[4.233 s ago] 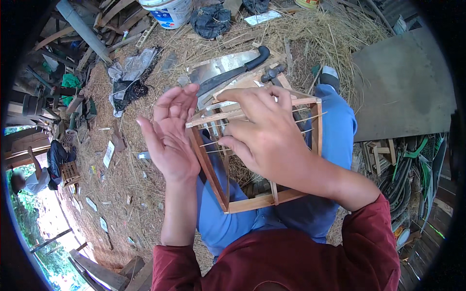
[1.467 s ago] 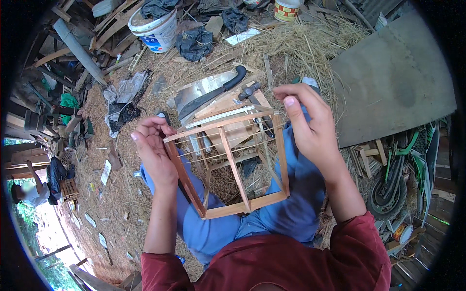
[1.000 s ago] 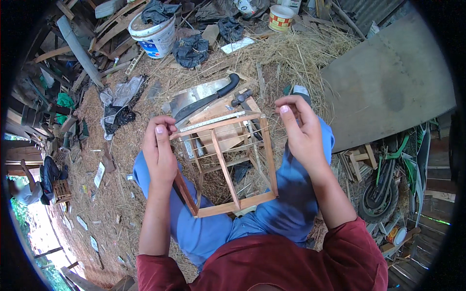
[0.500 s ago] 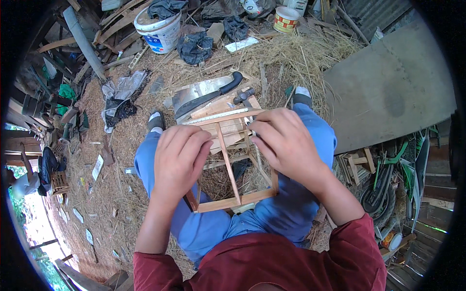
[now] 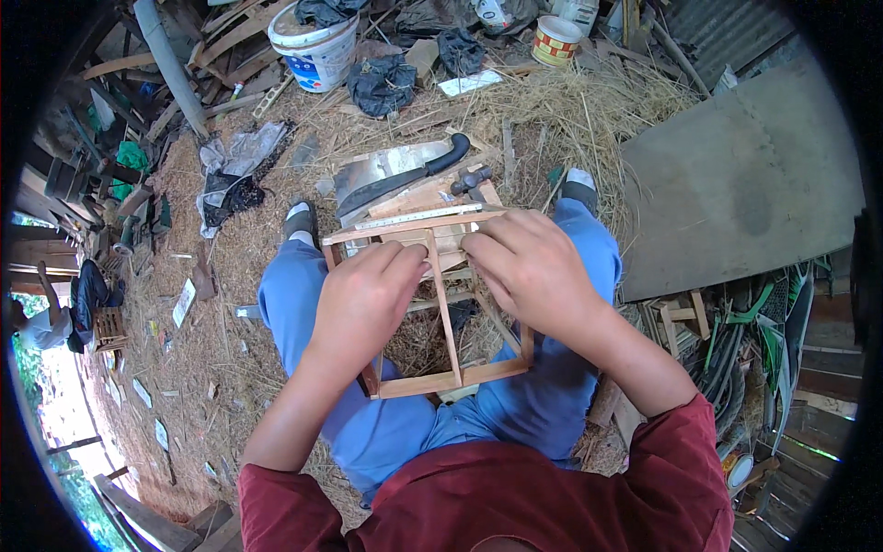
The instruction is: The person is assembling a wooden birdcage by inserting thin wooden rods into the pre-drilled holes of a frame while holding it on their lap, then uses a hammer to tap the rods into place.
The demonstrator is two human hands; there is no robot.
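A light wooden frame [image 5: 414, 386] of narrow strips rests across my lap, with a thin slat [image 5: 445, 317] running down its middle. My left hand [image 5: 372, 293] is over the frame's left half, thumb and fingers pinched together beside the slat's upper part. On the slat's other side, my right hand [image 5: 532, 265] has its fingers curled and pinched above the frame's right half. Both pairs of fingertips lie close to the slat. Whatever they pinch is too small or hidden to make out. A pale marked strip [image 5: 418, 217] lies along the frame's far bar.
Beyond the frame, a large black-handled knife [image 5: 400, 181] and a hammer [image 5: 471, 178] lie on boards on the straw-strewn ground. A white bucket [image 5: 317, 60] stands farther off. To the right leans a big grey sheet [image 5: 736, 175]. Another person [image 5: 51, 322] is at the far left.
My left hand has moved right, from the frame's far left corner to beside the middle slat. My right hand has shifted slightly left and nearer. The frame stays on my lap.
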